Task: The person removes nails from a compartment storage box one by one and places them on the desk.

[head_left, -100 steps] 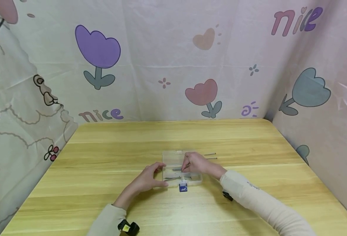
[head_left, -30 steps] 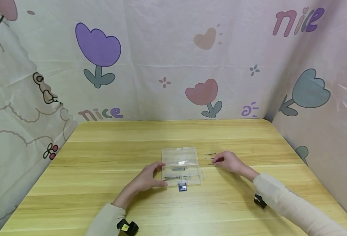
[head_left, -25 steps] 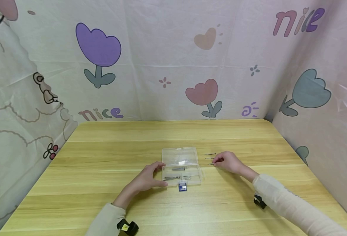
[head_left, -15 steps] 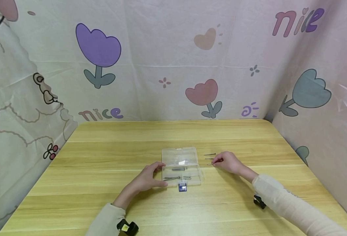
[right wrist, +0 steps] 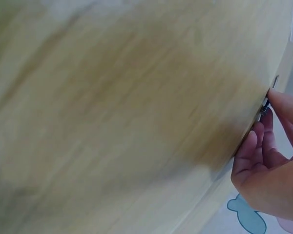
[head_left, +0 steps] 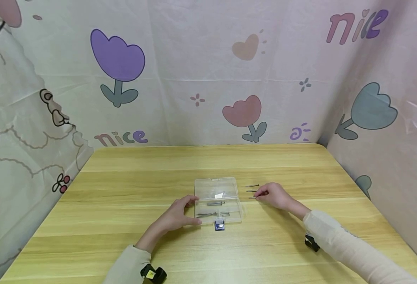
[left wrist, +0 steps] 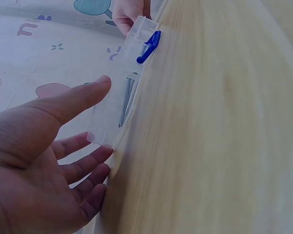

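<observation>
Our left hand (head_left: 174,216) steadies clear plastic box (head_left: 217,199) at its left side, thumb and fingers spread along box wall, not curled round it. Box lies open on wooden table (head_left: 123,189), lid flat behind, blue latch (head_left: 219,225) at near edge; few nails inside (head_left: 208,214). Our right hand (head_left: 274,195) rests on table just right of box, fingertips pressed together, pinching nail (head_left: 254,197) lying on table. Two more nails (head_left: 252,185) lie parallel just beyond it. Patterned cloth (head_left: 208,79) backs table.
</observation>
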